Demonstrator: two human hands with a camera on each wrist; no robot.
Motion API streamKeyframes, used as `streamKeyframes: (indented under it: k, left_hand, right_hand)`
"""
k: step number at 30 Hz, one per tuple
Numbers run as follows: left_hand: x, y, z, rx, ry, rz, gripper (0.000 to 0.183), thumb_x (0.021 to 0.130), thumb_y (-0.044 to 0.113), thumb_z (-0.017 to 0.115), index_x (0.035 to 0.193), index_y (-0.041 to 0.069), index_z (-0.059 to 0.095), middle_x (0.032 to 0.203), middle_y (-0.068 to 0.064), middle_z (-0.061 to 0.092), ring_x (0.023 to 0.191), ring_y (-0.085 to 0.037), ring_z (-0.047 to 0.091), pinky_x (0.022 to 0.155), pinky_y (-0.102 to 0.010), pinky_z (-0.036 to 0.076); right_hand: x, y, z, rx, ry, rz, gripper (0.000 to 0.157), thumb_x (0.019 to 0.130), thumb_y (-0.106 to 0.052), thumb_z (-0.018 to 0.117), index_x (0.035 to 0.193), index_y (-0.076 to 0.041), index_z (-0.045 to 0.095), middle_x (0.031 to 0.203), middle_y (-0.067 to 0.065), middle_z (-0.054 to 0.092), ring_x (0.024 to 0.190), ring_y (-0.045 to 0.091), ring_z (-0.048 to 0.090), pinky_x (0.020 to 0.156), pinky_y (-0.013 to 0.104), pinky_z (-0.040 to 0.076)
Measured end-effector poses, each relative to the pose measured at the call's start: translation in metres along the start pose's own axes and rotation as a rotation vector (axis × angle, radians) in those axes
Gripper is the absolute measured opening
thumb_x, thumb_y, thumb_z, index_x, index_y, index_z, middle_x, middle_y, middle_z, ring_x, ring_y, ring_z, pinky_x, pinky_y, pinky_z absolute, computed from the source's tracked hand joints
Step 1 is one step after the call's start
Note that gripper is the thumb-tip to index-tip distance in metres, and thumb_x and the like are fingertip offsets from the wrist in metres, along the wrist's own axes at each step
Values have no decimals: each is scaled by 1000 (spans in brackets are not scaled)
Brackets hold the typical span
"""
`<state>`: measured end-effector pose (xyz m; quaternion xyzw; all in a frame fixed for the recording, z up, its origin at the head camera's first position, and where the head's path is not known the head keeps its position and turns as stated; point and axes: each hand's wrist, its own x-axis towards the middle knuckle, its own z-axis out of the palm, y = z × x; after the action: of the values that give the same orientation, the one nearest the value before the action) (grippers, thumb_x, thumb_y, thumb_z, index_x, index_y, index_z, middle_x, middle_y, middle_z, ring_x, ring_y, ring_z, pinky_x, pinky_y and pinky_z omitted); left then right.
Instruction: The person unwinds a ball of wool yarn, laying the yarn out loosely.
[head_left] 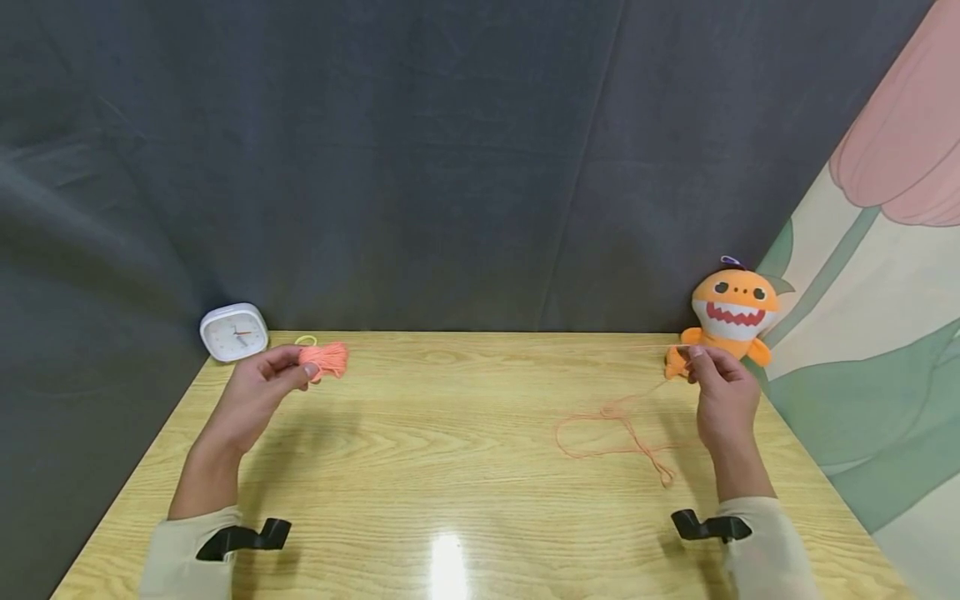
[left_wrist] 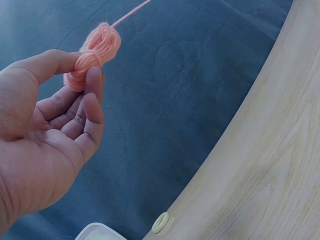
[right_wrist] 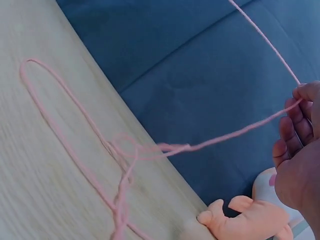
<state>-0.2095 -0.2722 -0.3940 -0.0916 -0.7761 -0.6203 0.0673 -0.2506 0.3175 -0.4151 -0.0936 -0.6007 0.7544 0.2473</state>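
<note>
- Yarn bundle [head_left: 326, 359]: salmon pink, fuzzy, folded skein with wraps around its waist. Held up off the table [head_left: 450, 433], at 10 o'clock of the tabletop's middle.
- Long axis: roughly 9-to-3 in head view, looped end facing 3. In left wrist view that end faces 1.
- Left hand [head_left: 258, 390]: bundle pinched between thumb and fingertips.
- Strand [left_wrist: 131, 13]: single thin ply, leaves the looped end toward 2 o'clock in left wrist view.
- Right hand [head_left: 726, 402]: narrow pinch on yarn. In right wrist view one run goes straight toward 11, another droops toward 8.
- Loose yarn [right_wrist: 119, 212]: long loop plus tangle on light wood grain.
- Shark toy [head_left: 733, 312]: orange, soft, at 2 o'clock. White rounded-square clock [head_left: 234, 332] and yellow ring [left_wrist: 160, 223] at 10. Dark creased cloth [head_left: 420, 167] at 12.
</note>
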Motion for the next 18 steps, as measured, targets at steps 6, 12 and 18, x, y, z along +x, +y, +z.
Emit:
streamKeyframes:
  k: [6, 12, 18]
  left_hand:
    - [-2, 1, -1, -32, 14, -9, 11, 101, 12, 66, 112, 13, 67, 91, 12, 70, 84, -7, 62, 78, -18, 53]
    - [-3, 2, -4, -24, 30, 5, 10, 102, 12, 66, 110, 16, 67, 91, 13, 69, 83, -5, 63, 77, -17, 53]
    - [-2, 3, -5, -112, 20, 7, 7, 103, 13, 65, 110, 13, 64, 91, 12, 74, 80, -5, 64, 75, -18, 53]
  right_hand:
    - [5, -1, -6, 53, 42, -8, 18, 95, -13, 75, 107, 0, 76, 87, -2, 71, 79, 13, 57, 65, 17, 52]
    - [7, 2, -17, 101, 94, -10, 16, 92, -11, 77, 100, 3, 76, 80, 1, 71, 72, 13, 58, 60, 17, 52]
    - [8, 4, -29, 116, 150, 26, 16, 89, -12, 81, 96, 2, 77, 77, 2, 71, 71, 14, 58, 59, 18, 52]
